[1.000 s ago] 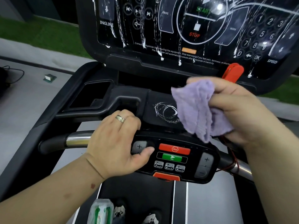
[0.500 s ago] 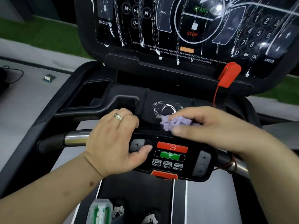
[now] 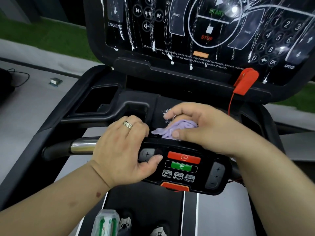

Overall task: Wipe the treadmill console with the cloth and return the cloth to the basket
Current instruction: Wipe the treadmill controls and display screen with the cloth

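Head view: purple cloth (image 3: pixel 177 128) is gripped by right hand (image 3: pixel 201 126) on treadmill console (image 3: pixel 153 106); handlebar control panel (image 3: pixel 185 169) is gripped by left hand (image 3: pixel 124 150).

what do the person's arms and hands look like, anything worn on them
Both forearms are bare, with no sleeves, gloves or watch in view. The left hand wears a silver-coloured band ring on one finger. The right hand shows no ring or other jewellery.

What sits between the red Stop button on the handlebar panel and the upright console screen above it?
In the head view, the right hand pressing the purple cloth onto the black ledge lies between the Stop button and the streaked console screen.
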Available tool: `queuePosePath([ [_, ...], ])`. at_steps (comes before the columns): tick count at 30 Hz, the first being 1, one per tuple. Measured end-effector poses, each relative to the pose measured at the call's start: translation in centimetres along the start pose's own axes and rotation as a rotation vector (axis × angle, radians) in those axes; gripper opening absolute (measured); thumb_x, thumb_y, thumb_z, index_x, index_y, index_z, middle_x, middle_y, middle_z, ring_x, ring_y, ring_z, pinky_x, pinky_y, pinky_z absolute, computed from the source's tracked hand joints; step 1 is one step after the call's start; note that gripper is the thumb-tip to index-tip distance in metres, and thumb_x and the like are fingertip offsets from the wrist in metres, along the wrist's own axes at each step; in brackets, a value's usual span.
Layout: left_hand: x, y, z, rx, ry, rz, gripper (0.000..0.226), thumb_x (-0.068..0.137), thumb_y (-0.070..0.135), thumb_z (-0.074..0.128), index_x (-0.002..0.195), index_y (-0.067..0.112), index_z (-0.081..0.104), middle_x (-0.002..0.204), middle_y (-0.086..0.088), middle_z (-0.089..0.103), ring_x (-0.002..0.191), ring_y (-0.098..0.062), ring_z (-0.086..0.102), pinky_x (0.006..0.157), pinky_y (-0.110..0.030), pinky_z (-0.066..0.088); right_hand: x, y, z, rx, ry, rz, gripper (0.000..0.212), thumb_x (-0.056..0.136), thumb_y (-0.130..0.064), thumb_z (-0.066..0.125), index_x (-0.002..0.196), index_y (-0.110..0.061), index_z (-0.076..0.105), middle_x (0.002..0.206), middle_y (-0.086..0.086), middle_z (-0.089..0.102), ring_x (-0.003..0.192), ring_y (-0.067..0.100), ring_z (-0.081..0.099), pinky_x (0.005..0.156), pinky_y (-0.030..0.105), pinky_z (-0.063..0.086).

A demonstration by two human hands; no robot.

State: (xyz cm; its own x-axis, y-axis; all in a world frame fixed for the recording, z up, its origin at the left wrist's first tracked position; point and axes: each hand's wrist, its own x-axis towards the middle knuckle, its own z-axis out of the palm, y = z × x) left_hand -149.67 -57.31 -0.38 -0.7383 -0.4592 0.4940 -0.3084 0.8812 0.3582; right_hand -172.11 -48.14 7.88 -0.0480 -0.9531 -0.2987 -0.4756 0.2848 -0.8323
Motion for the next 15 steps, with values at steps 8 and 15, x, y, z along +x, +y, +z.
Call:
queuePosePath([
  [8,-0.1,-0.1,0.1,-0.016,0.004,0.001,0.051,0.078,0.055,0.066,0.096,0.010,0.049,0.091,-0.006,0.054,0.077,-0.028,0.054,0.069,-0.044,0.047,-1.5,1.2,-3.3,0.003,-0.062,0.187,0.023,0.091,-0.008,0.071,0.105,-0.027,0.075,0.086,-0.007,0.077,0.074,0.018,0.073,0.069,0.036,0.062],
  [15,-0.1,0.0,0.1,-0.009,0.020,-0.001,0.052,0.079,0.055,0.065,0.092,0.007,0.053,0.090,-0.006,0.053,0.077,-0.028,0.054,0.068,-0.044,0.046,0.3,-0.6,-0.6,-0.067,-0.054,0.082,0.022,0.090,-0.017,0.073,0.106,-0.033,0.072,0.101,-0.014,0.075,0.095,0.006,0.071,0.088,0.029,0.054],
])
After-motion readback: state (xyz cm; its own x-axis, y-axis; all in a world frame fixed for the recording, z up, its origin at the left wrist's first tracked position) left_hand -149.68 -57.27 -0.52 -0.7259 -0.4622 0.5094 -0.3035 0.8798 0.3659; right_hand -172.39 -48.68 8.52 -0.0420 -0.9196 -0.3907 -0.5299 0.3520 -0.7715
